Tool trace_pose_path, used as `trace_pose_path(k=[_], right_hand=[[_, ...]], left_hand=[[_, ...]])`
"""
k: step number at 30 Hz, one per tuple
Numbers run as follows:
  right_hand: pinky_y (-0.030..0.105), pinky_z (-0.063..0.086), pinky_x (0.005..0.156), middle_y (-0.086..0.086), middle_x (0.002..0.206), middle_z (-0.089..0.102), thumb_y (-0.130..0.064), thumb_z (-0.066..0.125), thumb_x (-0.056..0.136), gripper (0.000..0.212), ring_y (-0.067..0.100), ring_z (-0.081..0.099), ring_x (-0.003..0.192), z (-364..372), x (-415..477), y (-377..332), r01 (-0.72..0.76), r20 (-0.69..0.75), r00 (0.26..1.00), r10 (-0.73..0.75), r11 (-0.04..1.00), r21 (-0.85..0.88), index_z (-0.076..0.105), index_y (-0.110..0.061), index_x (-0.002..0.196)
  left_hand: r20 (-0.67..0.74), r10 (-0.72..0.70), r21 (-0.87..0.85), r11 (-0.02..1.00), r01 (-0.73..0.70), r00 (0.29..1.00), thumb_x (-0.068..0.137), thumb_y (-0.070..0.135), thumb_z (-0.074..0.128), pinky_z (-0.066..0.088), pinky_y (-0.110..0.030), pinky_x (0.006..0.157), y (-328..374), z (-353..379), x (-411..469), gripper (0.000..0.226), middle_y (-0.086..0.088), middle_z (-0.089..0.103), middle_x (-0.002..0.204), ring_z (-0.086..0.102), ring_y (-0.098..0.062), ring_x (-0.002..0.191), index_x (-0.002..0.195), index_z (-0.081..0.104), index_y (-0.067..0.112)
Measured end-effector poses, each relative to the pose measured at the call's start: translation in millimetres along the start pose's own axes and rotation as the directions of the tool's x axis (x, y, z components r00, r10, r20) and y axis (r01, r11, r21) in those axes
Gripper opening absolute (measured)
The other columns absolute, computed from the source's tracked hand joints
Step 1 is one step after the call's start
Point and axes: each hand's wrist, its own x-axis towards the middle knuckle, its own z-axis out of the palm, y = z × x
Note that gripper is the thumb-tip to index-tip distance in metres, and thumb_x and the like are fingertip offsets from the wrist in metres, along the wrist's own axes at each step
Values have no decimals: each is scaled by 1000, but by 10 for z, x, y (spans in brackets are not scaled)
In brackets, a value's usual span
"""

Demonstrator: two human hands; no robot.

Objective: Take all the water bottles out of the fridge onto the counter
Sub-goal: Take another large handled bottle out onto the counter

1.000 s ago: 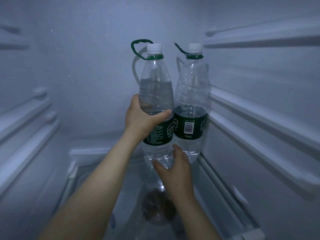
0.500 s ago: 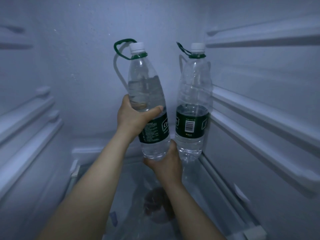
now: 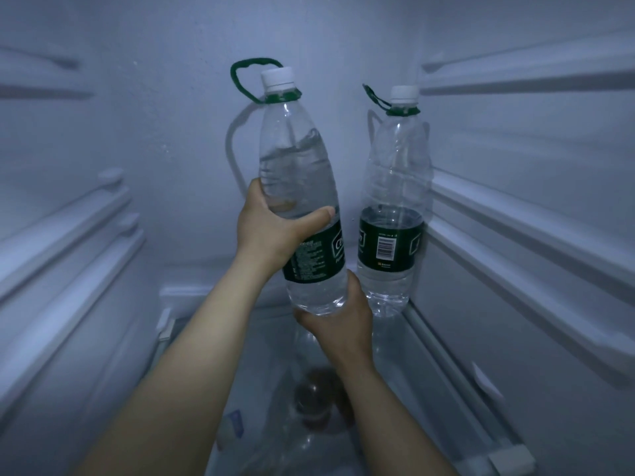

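Left hand (image 3: 271,231) grips the left bottle (image 3: 299,173) at mid-body. Right hand (image 3: 338,324) cups its base from below. The bottle is tilted, cap leaning left, clear of the glass shelf (image 3: 429,355). The right bottle (image 3: 391,187) stands upright, far right, apart

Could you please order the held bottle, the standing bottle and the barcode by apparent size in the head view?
Held bottle: looks largest, but nearer the camera, so unsure.
Standing bottle.
Barcode: smallest.

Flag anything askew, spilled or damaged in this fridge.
The standing bottle near the right wall looks dented above its label. The held bottle tilts in the left hand, right hand under its base. No spill.
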Motion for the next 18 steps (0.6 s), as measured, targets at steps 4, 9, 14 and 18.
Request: trace_pose_path(k=[4,9,14,18], right_hand=[[27,55,81,-16,109,65,-33,86,51,69,3,62,101,-55,-89,-55,30,20,999,-30,999,29,53,-39,112],[20,54,78,-22,106,66,-28,88,52,67,-9,61,95,-289,-249,-174,50,65,996,-53,998,47,53,-49,105],[21,52,87,-27,112,62,-32,90,52,78,-4,60,104,-581,-537,-203,50,90,994,-54,998,46,51,-49,117],[-6,36,70,-42,96,49,-35,90,54,73,-29,48,90,-782,-706,-223,94,156,984,-82,993,-74,44,-50,109]], left_hand=[[6,14,11,1000,-14,1000,59,36,89,42,-10,66,131,-57,-115,71,24,56,95,52,12,85,114,45,28],[3,15,19,1000,-15,1000,57,37,90,41,-11,64,330,-126,-302,71,21,58,96,55,8,86,114,47,25],[40,25,37,999,-27,999,51,39,92,49,-22,75,582,-131,-653,77,19,59,100,62,-7,96,111,47,26],[45,57,-6,998,-57,997,46,33,94,54,-18,70,763,-76,-984,71,19,64,92,63,6,83,101,49,34]])
